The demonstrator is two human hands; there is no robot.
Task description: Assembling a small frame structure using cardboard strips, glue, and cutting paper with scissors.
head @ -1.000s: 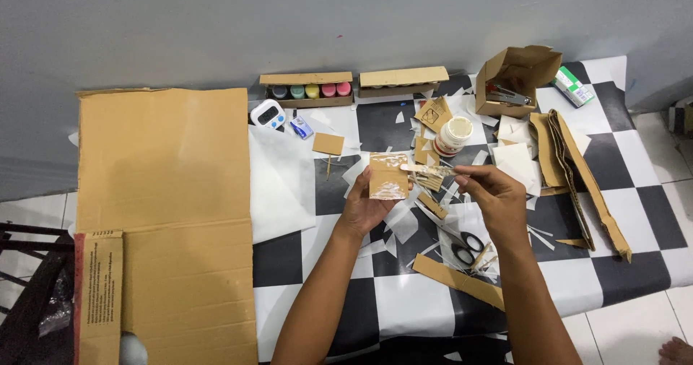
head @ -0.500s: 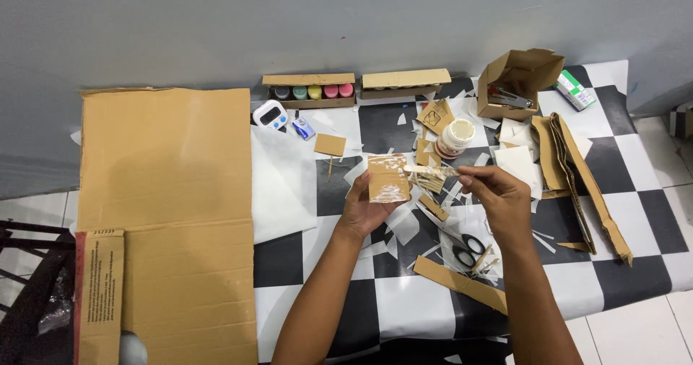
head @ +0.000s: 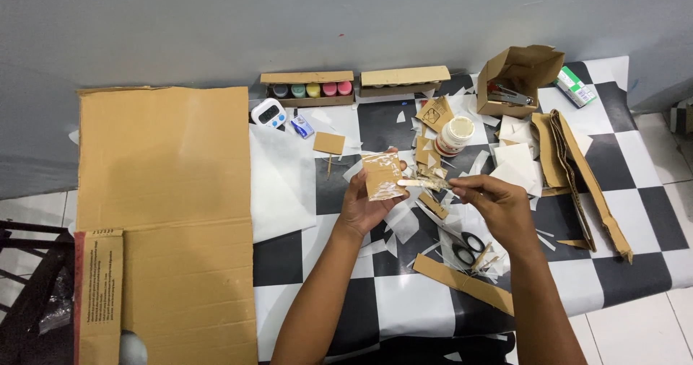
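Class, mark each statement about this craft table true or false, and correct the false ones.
1. The left hand holds a small cardboard piece. True.
2. The right hand holds scissors. False: it holds a flat wooden stick; the scissors lie on the table.
3. The glue jar lies tipped over. False: it stands upright.
4. A large cardboard sheet lies to the left. True.

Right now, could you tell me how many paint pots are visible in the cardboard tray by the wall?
5 paint pots in one row: dark, green, yellow, pink and red, left to right. The tray lid may hide more.
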